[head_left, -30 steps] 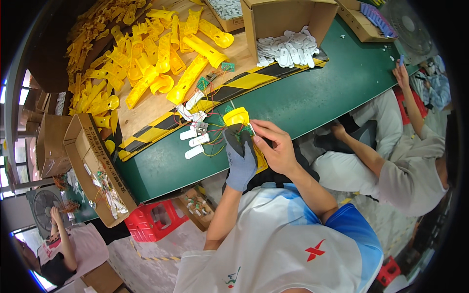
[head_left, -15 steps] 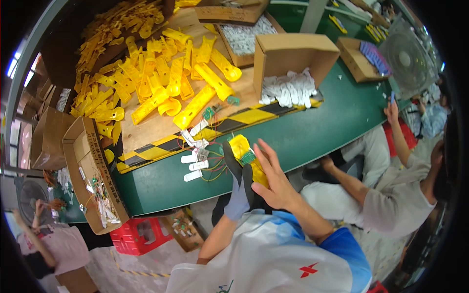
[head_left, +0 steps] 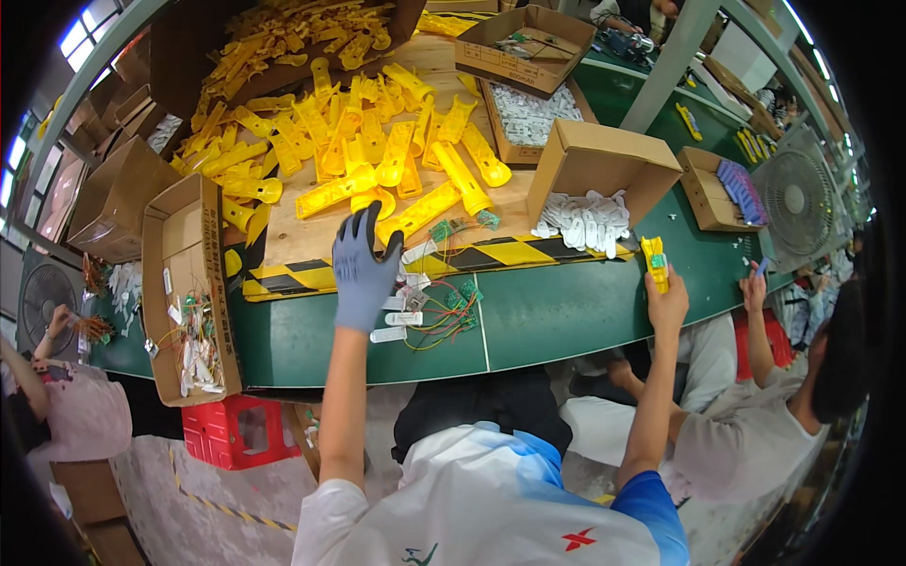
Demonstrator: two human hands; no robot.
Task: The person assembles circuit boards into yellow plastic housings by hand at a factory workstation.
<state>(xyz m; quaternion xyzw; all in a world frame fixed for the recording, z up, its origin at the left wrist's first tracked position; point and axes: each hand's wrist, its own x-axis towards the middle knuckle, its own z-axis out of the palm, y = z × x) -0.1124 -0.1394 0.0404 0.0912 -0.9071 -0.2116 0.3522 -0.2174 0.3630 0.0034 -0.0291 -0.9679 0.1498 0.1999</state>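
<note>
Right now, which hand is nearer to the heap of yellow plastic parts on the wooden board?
Left. The gloved left hand reaches over the heap's near edge; the bare right hand is far off to the right, at a yellow piece on the green belt.

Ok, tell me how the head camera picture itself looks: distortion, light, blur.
Head view: strong fisheye, so the green table edge curves and a black ring rims the frame; bright, even overhead light, with blown-out windows at upper left; the gloved left hand near the yellow parts is sharp, as is the right hand holding a yellow piece; detail smears toward the rim.
</note>
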